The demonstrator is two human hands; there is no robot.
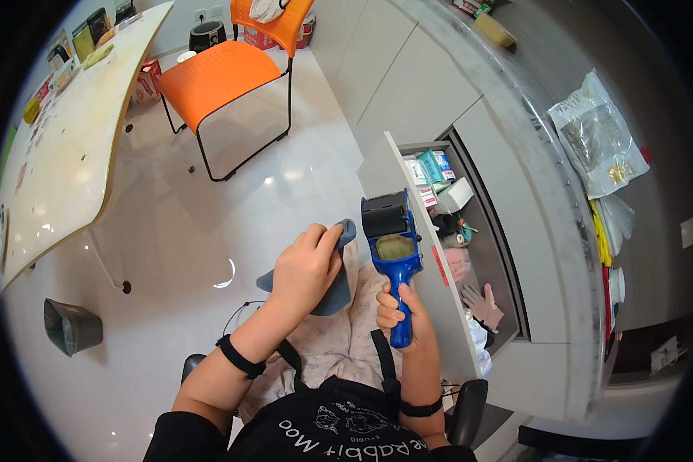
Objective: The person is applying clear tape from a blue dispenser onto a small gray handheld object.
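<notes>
A blue-grey cloth (332, 294) hangs above my lap, its upper end rolled or folded, with my left hand (309, 265) closed around it. My right hand (404, 315) grips the blue handle of a packing tape dispenser (397, 254), which stands upright with its black roller and toothed edge at the top. What looks like a yellowish tape roll shows within its frame. The dispenser is to the right of the cloth, apart from it, and near the front panel of an open drawer (433, 271).
The drawer holds boxes, gloves and a white packet (455, 195). A countertop on the right bears a plastic bag (598, 136). An orange chair (219, 78) stands ahead. To the left are a white table (86, 156) and a grey waste bin (86, 326). My chair's armrests flank me.
</notes>
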